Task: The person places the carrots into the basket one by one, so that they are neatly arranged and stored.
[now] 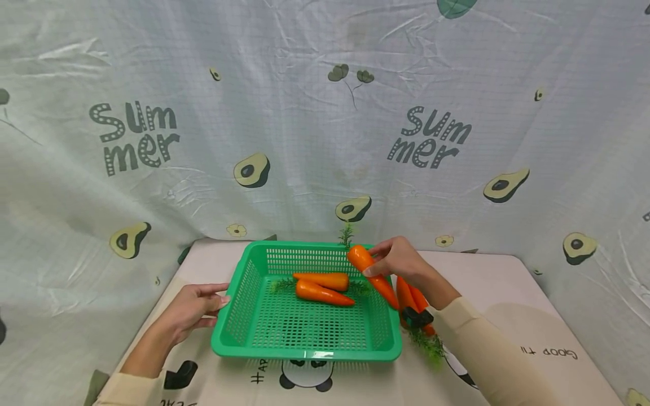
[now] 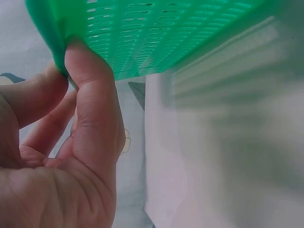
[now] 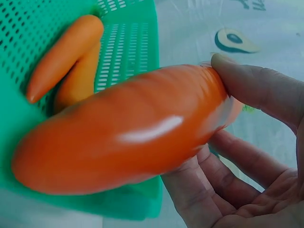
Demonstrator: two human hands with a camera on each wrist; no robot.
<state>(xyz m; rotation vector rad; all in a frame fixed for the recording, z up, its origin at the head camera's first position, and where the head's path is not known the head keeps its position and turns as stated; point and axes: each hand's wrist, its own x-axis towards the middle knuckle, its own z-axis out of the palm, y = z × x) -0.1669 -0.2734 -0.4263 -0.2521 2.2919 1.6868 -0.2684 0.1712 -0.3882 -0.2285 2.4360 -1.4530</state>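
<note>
A green plastic basket (image 1: pixel 304 354) with slotted walls is in the middle of the head view. My left hand (image 1: pixel 190 310) pinches its left rim between thumb and fingers; the left wrist view shows the fingers (image 2: pixel 95 104) against the green wall. My right hand (image 1: pixel 401 260) holds an orange carrot (image 1: pixel 361 258) by its middle, slanted over the basket's right rim, with its green top (image 1: pixel 346 234) at the far end. Two more carrots, an upper one (image 1: pixel 330 280) and a lower one (image 1: pixel 321 293), lie crossed inside the basket.
Right of the basket, more carrots (image 1: pixel 406 296) lie on the table, partly hidden by a black object (image 1: pixel 418 318), with green leaves (image 1: pixel 430 345) below. A pale printed cloth (image 1: pixel 508 304) covers the table. Behind it hangs a curtain (image 1: pixel 315 129) with avocado prints.
</note>
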